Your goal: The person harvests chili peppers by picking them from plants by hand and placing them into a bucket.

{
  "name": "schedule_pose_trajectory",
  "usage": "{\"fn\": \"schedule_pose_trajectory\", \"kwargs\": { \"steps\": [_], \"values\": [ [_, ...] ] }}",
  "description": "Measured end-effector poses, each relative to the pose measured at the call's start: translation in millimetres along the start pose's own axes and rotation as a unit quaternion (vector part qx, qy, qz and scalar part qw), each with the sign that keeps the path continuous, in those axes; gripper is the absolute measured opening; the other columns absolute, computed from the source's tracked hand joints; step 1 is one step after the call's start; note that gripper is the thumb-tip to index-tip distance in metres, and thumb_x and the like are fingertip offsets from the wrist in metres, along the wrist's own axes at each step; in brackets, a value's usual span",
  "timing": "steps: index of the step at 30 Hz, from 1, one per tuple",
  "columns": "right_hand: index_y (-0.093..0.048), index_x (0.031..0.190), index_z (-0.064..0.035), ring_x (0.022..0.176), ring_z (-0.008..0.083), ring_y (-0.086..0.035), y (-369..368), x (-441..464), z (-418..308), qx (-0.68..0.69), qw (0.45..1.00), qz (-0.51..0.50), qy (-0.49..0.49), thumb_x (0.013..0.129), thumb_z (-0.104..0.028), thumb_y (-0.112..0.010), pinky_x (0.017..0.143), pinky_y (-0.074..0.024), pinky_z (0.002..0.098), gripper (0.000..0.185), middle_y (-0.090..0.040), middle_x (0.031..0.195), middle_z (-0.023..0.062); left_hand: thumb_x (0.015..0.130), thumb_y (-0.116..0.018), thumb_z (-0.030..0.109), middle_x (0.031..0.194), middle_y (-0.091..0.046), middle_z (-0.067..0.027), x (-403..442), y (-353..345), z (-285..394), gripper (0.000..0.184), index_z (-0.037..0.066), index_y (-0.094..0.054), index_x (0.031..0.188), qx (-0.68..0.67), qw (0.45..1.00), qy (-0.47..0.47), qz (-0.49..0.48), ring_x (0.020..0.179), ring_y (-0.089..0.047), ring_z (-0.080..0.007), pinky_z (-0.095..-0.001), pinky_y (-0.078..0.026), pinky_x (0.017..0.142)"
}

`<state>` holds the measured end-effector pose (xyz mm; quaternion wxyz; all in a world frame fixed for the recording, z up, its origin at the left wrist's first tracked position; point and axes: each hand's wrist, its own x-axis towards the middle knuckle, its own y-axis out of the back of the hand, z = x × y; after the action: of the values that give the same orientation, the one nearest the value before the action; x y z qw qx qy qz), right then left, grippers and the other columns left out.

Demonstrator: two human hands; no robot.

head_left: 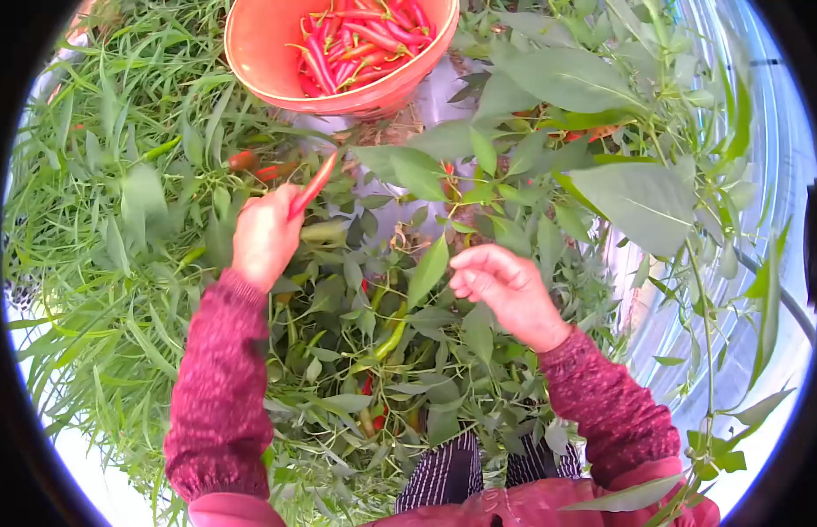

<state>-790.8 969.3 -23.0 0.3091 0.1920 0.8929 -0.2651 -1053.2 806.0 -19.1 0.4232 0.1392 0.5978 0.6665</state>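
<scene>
My left hand (266,230) is closed around a red chili pepper (314,183), whose far end points up and right toward the bucket. Over the plants to the right, my right hand (507,297) has its fingers curled in toward the thumb. Whatever is in them, if anything, is hidden. A green leaf (428,270) hangs just left of its fingertips. Below and between the hands, a yellow-green chili pepper (393,334) hangs among the leaves. An orange-red bucket (336,103) holding many red chili peppers (360,48) stands at the top, beyond both hands.
Red chili peppers (242,161) show in the foliage left of the bucket. Tall grass (101,263) fills the left side. Large leaves (641,202) on stems rise close to the camera at right, before clear plastic sheeting (777,149). A dark hose (782,294) runs there.
</scene>
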Motion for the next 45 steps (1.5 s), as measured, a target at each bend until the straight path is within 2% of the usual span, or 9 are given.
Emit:
{"fn": "schedule_pose_trajectory", "kwargs": {
  "steps": [5, 11, 15, 20, 24, 28, 29, 40, 45],
  "values": [
    [-0.043, 0.129, -0.0033, 0.097, 0.0196, -0.060, 58.8, 7.2, -66.8, -0.159, 0.965, 0.085, 0.191, 0.090, -0.013, -0.054, 0.078, -0.0491, 0.0291, 0.042, -0.059, 0.112, 0.0116, 0.087, -0.059, 0.012, 0.092, -0.063, -0.0064, 35.0, 71.8, 31.9, 0.031, 0.000, -0.055, 0.116, -0.291, 0.929, 0.000, 0.228, 0.075, -0.057, -0.0110, -0.0261, -0.046, 0.068],
    [-0.045, 0.124, 0.0038, 0.095, 0.0197, -0.061, 138.3, 17.9, -158.4, 0.016, 0.979, 0.060, 0.193, 0.091, -0.020, -0.052, 0.082, -0.0507, 0.0299, 0.041, -0.061, 0.109, 0.0141, 0.089, -0.054, 0.018, 0.096, -0.063, -0.0100, 107.5, 65.5, 6.6, 0.036, -0.002, -0.052, 0.118, 0.178, 0.888, -0.174, 0.386, 0.088, -0.058, -0.0119, -0.0261, -0.046, 0.076],
    [-0.050, 0.121, -0.0006, 0.088, 0.0164, -0.063, 172.3, 12.2, -174.7, 0.017, 0.986, 0.070, 0.151, 0.094, -0.030, -0.047, 0.078, -0.0514, 0.0277, 0.040, -0.062, 0.107, 0.0116, 0.088, -0.054, 0.007, 0.098, -0.063, -0.0090, 25.8, 40.1, 143.7, 0.020, -0.001, -0.060, 0.106, -0.361, 0.917, -0.170, 0.029, 0.086, -0.059, -0.0144, -0.0273, -0.047, 0.079],
    [-0.063, 0.096, -0.0030, 0.068, 0.0090, -0.061, 173.6, 12.7, -178.3, -0.210, 0.971, 0.057, 0.100, 0.092, -0.033, -0.050, 0.062, -0.0488, 0.0220, 0.033, -0.065, 0.081, 0.0019, 0.075, -0.058, 0.001, 0.084, -0.061, -0.0179, 22.2, -50.0, 256.6, 0.015, 0.000, -0.061, 0.090, -0.313, 0.858, -0.404, -0.059, 0.076, -0.059, -0.0339, -0.0391, -0.049, 0.068],
    [-0.067, 0.086, -0.0047, 0.064, 0.0105, -0.059, 158.6, 13.0, -184.9, -0.458, 0.881, 0.006, 0.118, 0.087, -0.036, -0.053, 0.059, -0.0479, 0.0249, 0.035, -0.065, 0.076, 0.0024, 0.072, -0.052, 0.001, 0.076, -0.057, -0.0189, 72.7, -119.9, 278.7, 0.010, 0.000, -0.054, 0.082, -0.058, 0.938, -0.329, -0.090, 0.073, -0.058, -0.0383, -0.0462, -0.047, 0.066],
    [-0.068, 0.082, -0.0062, 0.061, 0.0114, -0.059, 160.9, 17.1, -178.1, -0.496, 0.850, -0.011, 0.175, 0.082, -0.040, -0.054, 0.057, -0.0477, 0.0265, 0.036, -0.064, 0.072, 0.0023, 0.083, -0.053, 0.020, 0.080, -0.062, -0.0164, 131.6, -143.2, 284.0, 0.017, 0.007, -0.056, 0.093, 0.036, 0.938, -0.318, 0.136, 0.076, -0.060, -0.0369, -0.0445, -0.049, 0.068],
    [-0.068, 0.081, -0.0067, 0.061, 0.0111, -0.059, 163.1, 20.9, -175.1, -0.537, 0.820, -0.048, 0.190, 0.082, -0.040, -0.054, 0.056, -0.0475, 0.0266, 0.036, -0.064, 0.073, 0.0023, 0.081, -0.056, 0.028, 0.079, -0.062, -0.0144, 139.9, -145.0, 282.7, 0.023, 0.009, -0.057, 0.094, -0.220, 0.943, -0.219, 0.122, 0.076, -0.060, -0.0352, -0.0423, -0.049, 0.068],
    [-0.060, 0.098, 0.0027, 0.074, 0.0169, -0.064, 242.9, -14.4, -52.3, -0.232, 0.969, 0.004, -0.080, 0.086, -0.013, -0.047, 0.064, -0.0536, 0.0286, 0.024, -0.065, 0.085, 0.0121, 0.074, -0.063, 0.035, 0.093, -0.066, -0.0120, 170.9, -147.6, 291.3, 0.034, 0.009, -0.067, 0.095, -0.346, 0.933, 0.053, 0.081, 0.083, -0.061, -0.0275, -0.0350, -0.046, 0.081],
    [-0.058, 0.109, 0.0010, 0.080, 0.0276, -0.064, 342.5, 143.1, 123.0, -0.361, 0.876, 0.165, 0.274, 0.085, -0.015, -0.046, 0.072, -0.0510, 0.0359, 0.032, -0.066, 0.090, 0.0154, 0.089, -0.055, 0.019, 0.105, -0.057, -0.0076, 171.1, -146.5, 260.9, 0.029, 0.003, -0.051, 0.113, -0.628, 0.765, 0.119, -0.078, 0.095, -0.057, -0.0209, -0.0380, -0.049, 0.081]
  ]
}}
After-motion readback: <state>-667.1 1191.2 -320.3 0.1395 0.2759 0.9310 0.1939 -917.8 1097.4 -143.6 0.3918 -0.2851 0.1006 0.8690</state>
